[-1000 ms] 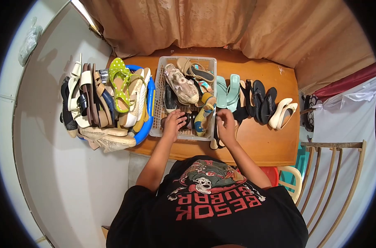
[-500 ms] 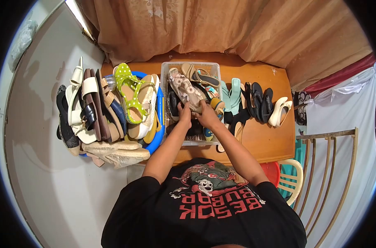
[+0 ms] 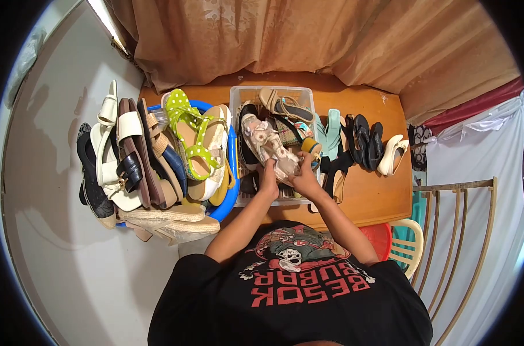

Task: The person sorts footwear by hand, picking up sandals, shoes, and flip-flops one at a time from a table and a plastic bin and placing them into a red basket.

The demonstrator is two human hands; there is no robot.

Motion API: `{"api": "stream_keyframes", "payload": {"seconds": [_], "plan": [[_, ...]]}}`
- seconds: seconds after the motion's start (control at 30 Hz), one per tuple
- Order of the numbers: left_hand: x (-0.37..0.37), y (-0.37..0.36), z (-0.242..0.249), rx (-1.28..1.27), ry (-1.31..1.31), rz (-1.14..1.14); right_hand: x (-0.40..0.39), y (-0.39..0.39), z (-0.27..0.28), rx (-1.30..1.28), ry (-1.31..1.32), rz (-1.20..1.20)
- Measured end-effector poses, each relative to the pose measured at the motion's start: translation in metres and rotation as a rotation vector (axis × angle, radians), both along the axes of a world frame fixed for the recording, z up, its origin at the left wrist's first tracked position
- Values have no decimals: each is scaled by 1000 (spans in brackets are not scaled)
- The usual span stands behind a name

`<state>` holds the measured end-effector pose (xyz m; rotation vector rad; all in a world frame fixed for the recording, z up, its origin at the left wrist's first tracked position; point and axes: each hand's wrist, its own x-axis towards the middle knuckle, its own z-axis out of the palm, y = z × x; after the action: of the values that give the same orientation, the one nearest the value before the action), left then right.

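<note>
Both my hands grip pale pinkish floral shoes [image 3: 266, 138], seemingly wrapped in clear plastic, at their near end. My left hand [image 3: 268, 182] is closed on the left side, and my right hand [image 3: 306, 180] pinches the right side. The shoes lie tilted over a clear plastic box [image 3: 239, 90]. Inside it are a black shoe [image 3: 246, 147], tan strappy sandals [image 3: 291, 108] and a shoe with a yellow part [image 3: 312, 146]. How many floral shoes I hold is hard to tell.
Left of the box, a blue-rimmed basket [image 3: 232, 173] is piled with sandals, including green polka-dot ones [image 3: 194, 135]. On the wooden table [image 3: 368, 199] to the right stand mint slippers [image 3: 333, 130], black flip-flops [image 3: 368, 141] and cream flats [image 3: 393, 155]. A wooden rack [image 3: 455, 187] stands at right.
The floral shoes have turned in my hands, showing more of their flowers and plastic. My hands have moved slightly down and right in view.
</note>
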<state>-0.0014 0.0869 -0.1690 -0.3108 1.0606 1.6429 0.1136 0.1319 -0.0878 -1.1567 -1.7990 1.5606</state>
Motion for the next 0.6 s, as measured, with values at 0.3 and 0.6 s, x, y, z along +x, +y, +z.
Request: {"api": "stream_keyframes", "payload": {"seconds": [0.3, 0.6], "plan": [[6, -11, 52, 163, 115, -1, 13, 13, 34, -261, -58, 226], [1, -5, 39, 174, 102, 9, 37, 0, 34, -329, 89, 149]]}}
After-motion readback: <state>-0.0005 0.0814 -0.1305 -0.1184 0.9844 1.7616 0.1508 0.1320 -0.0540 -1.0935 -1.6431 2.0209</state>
